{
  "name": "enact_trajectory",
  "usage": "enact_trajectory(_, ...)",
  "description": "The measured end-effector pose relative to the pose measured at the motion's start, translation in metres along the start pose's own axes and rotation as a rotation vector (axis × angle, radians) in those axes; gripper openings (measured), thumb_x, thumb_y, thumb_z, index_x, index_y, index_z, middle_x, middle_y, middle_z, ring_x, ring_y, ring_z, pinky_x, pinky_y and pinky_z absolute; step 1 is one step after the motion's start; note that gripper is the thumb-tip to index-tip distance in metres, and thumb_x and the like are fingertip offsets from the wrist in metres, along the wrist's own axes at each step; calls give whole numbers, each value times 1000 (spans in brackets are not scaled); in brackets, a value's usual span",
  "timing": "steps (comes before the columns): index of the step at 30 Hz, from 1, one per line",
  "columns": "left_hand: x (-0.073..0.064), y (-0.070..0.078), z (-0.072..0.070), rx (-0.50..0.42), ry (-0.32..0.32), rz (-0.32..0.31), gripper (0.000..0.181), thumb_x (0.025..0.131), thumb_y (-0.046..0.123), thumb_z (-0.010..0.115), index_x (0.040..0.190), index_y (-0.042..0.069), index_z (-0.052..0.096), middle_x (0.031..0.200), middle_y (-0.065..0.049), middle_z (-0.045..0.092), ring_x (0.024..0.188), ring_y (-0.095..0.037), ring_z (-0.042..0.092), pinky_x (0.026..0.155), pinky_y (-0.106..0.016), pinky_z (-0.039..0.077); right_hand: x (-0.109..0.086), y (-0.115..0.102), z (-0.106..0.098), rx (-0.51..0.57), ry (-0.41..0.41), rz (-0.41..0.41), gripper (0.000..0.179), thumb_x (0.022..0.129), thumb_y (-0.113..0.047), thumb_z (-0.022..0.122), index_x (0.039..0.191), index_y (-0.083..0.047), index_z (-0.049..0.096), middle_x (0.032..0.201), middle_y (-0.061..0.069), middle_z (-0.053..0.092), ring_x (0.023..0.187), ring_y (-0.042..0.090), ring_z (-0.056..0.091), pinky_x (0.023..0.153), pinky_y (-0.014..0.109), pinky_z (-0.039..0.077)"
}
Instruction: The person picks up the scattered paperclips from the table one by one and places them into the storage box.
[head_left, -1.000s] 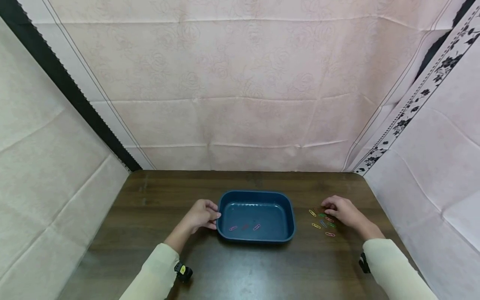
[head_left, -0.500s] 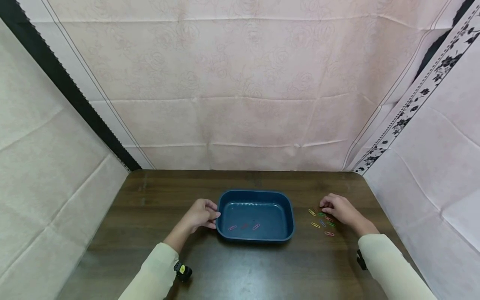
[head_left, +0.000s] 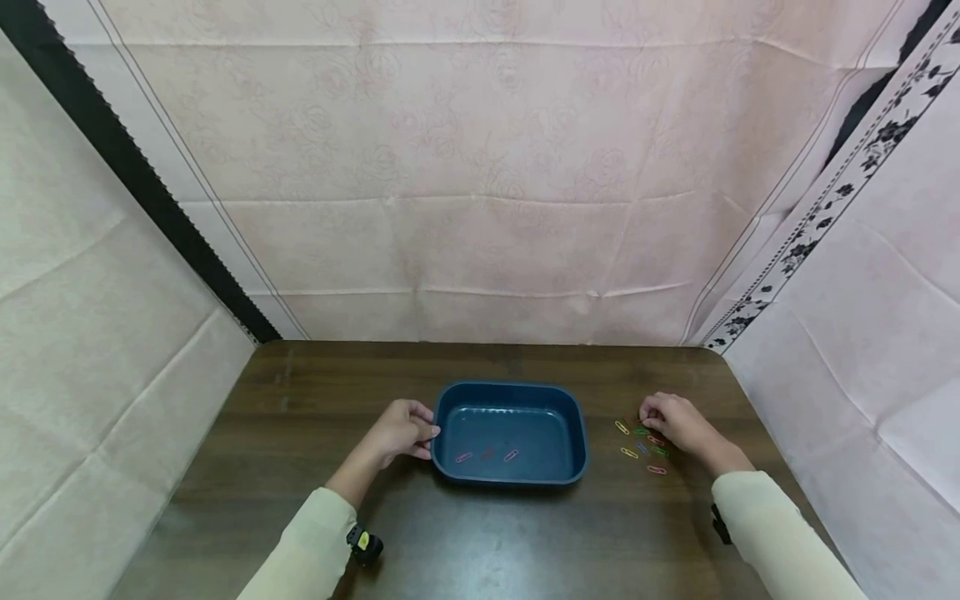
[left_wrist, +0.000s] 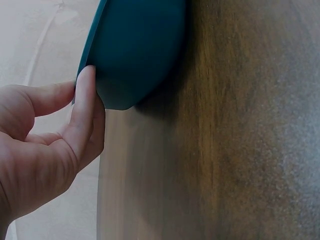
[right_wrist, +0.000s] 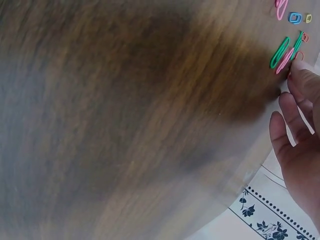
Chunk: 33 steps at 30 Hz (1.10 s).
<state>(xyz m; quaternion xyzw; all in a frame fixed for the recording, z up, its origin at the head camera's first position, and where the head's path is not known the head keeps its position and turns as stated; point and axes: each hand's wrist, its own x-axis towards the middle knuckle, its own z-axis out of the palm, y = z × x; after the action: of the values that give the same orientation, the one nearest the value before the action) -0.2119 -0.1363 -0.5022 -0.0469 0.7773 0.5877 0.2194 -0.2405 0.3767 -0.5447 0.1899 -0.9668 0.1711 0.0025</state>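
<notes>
A dark blue rectangular tray stands on the wooden table, with a few reddish paper clips lying inside it. My left hand pinches the tray's left rim between thumb and fingers; the left wrist view shows the thumb on one side of the rim. To the right of the tray, my right hand is low over the table at loose coloured paper clips. Its thumb and index finger pinch a red paper clip, mostly hidden by the fingertips. Green and pink clips lie beside them.
The brown wooden table carries everything. Pale cloth walls rise behind it and on both sides. A black wrist camera is strapped at the left sleeve.
My right hand has shifted slightly left, its fingertips staying among the loose paper clips. The left hand keeps its hold on the tray, which stays in place.
</notes>
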Motion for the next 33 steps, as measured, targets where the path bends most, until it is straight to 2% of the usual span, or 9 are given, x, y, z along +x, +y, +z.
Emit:
enact_trajectory(9, -1, 0, 1, 9, 2, -1, 20, 100, 2, 65, 117, -5, 59, 100, -26, 68, 68, -21, 69, 67, -36, 66, -2, -3, -1, 5, -1, 10, 16, 92, -5, 75, 85, -16, 66, 81, -7, 58, 75, 8, 53, 66, 29, 48)
enact_trajectory(16, -2, 1, 1, 12, 2, 6, 20, 100, 2, 65, 117, -6, 59, 98, -25, 67, 69, -22, 68, 68, -36, 66, -2, -3, -1, 5, 14, -34, 19, 91, -4, 76, 83, -18, 65, 80, -8, 58, 74, 6, 53, 64, 27, 49)
enact_trajectory(23, -2, 0, 0, 11, 3, 5, 21, 100, 2, 65, 118, -6, 59, 99, -25, 67, 70, -22, 68, 67, -36, 66, 1, -11, -10, 30, 13, -10, 16, 92, -5, 75, 86, -18, 67, 81, -8, 59, 74, 6, 53, 64, 25, 50)
enact_trajectory(33, -1, -1, -1, -1, -2, 9, 20, 99, 1, 66, 116, -6, 59, 96, -24, 67, 68, -21, 68, 66, -36, 66, 6, -31, -21, 34, 58, -112, 15, 89, -5, 78, 87, -16, 68, 80, -11, 59, 73, 0, 51, 62, 23, 49)
